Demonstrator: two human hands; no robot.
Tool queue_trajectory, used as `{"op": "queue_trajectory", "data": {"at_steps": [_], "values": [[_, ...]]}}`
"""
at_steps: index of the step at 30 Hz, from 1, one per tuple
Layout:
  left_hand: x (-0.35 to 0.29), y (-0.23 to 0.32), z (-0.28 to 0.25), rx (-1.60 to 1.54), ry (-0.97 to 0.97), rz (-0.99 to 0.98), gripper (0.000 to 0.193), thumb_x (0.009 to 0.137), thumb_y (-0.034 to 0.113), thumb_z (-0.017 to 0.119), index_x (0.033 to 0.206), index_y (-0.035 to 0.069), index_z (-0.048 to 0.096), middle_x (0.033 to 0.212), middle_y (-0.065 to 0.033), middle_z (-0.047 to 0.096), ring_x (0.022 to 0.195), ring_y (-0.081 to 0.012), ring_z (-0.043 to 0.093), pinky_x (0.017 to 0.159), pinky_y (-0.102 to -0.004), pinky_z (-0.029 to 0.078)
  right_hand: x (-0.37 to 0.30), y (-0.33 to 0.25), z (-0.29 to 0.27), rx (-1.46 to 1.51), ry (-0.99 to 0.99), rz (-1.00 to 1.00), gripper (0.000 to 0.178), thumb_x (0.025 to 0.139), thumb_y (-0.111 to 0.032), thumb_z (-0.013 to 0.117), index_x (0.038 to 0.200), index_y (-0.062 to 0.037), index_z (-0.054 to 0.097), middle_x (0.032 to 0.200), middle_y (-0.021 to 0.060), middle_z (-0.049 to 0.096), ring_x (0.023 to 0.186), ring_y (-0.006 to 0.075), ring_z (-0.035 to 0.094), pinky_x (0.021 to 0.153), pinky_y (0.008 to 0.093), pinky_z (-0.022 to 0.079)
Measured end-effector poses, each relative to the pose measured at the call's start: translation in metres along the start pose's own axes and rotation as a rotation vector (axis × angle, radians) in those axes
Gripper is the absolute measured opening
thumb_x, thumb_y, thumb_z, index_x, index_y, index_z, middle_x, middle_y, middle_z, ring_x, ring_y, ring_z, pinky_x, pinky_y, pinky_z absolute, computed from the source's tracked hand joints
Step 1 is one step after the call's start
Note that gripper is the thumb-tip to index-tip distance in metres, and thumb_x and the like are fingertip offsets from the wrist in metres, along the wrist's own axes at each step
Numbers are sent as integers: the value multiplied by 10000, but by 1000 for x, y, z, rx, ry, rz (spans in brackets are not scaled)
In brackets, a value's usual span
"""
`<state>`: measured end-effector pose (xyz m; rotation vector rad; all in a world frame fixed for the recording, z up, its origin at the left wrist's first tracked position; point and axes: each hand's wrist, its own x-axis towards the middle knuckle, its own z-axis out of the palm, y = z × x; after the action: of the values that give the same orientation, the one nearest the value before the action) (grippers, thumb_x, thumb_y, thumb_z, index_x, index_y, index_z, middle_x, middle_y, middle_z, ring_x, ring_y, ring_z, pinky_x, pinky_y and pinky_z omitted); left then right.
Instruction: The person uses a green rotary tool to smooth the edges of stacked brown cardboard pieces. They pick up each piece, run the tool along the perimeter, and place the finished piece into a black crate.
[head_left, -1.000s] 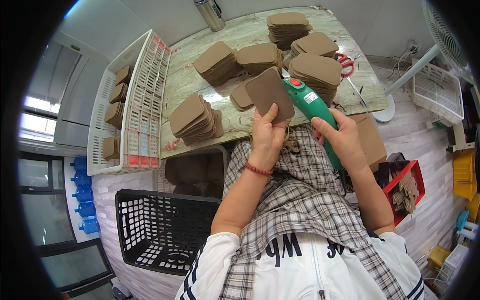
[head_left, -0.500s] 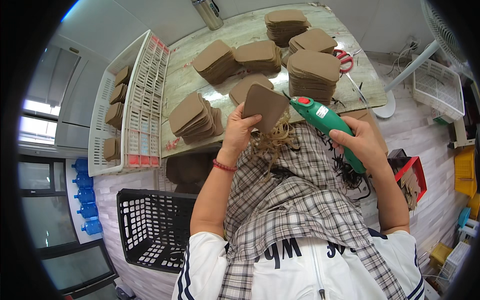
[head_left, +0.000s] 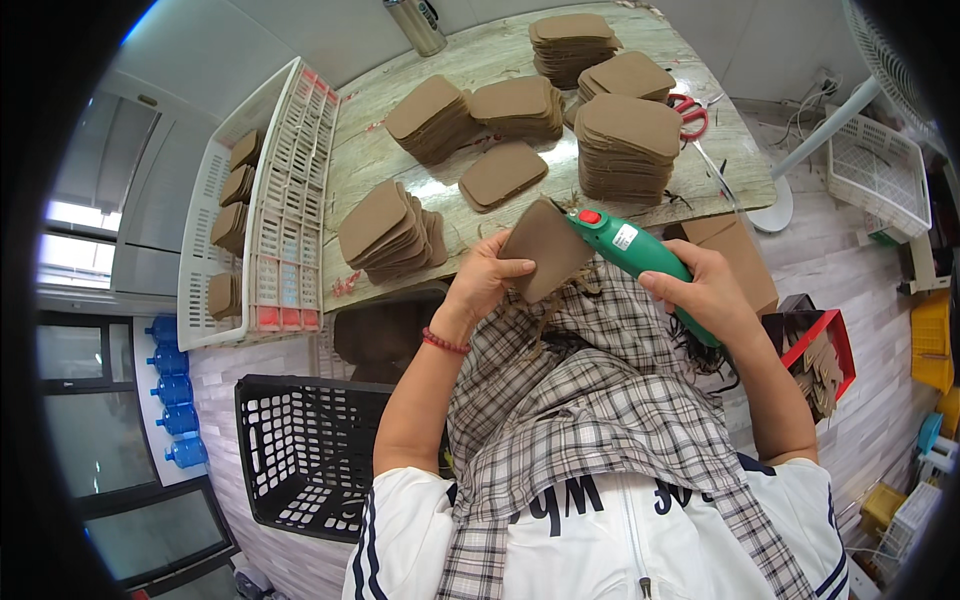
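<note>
My left hand (head_left: 485,280) pinches a brown panel (head_left: 548,250) with rounded corners, thumb on its face, just off the table's near edge. Wrapped around the green body of a cordless electric cutter (head_left: 640,252) is my right hand (head_left: 708,290); a red button shows on top of the tool. The cutter's dark tip meets the panel's upper right edge. Beyond, a thin pile of like panels (head_left: 503,176) lies on the table. Taller stacks stand at its right (head_left: 628,155) and left (head_left: 388,232). Brown trimmings (head_left: 590,285) are partly hidden on my checked apron (head_left: 600,400).
More stacks of panels (head_left: 430,118) and red-handled scissors (head_left: 690,115) rest on the table (head_left: 375,150). White crates (head_left: 290,210) holding panels flank its left side. A black basket (head_left: 300,450) is at my lower left; a red box of scraps (head_left: 825,360) stands right.
The held panel has come slightly nearer and to the right, its tilt changed, uncovering the thin pile behind it. The cutter has shifted with it, its tip now at the panel's edge.
</note>
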<state>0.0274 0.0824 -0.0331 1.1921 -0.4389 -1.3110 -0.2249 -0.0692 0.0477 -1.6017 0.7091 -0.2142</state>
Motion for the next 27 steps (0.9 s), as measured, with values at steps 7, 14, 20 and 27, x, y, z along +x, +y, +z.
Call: {"op": "queue_trajectory", "data": {"at_steps": [7,14,20,27], "values": [[-8,11,-5,169,-1,-30,399,784,-65,628,1171,4,559,1022,-46,638,874,-118,611,756,-254,501,4,-1,1,80,-73,24,257,844,-219,673,941,10,610,700,20,591,599,70,541,547,222,443],[-15,30,-22,209,185,225,206,779,-36,681,956,27,598,900,-28,661,794,-93,607,741,-240,491,-1,6,-9,116,-128,85,295,830,-247,690,952,15,626,698,38,607,584,81,548,545,230,450],[-15,31,-24,56,192,272,141,789,-13,693,902,35,625,864,-37,674,758,-100,617,731,-244,497,-2,3,-7,116,-168,92,339,817,-271,710,970,22,638,701,44,613,582,88,555,550,237,460],[-16,32,-17,124,148,204,153,784,-26,685,922,12,632,859,-51,678,734,-107,629,695,-247,517,-2,6,-4,58,-170,80,356,799,-270,725,980,25,640,706,36,610,569,82,542,535,235,453]]}}
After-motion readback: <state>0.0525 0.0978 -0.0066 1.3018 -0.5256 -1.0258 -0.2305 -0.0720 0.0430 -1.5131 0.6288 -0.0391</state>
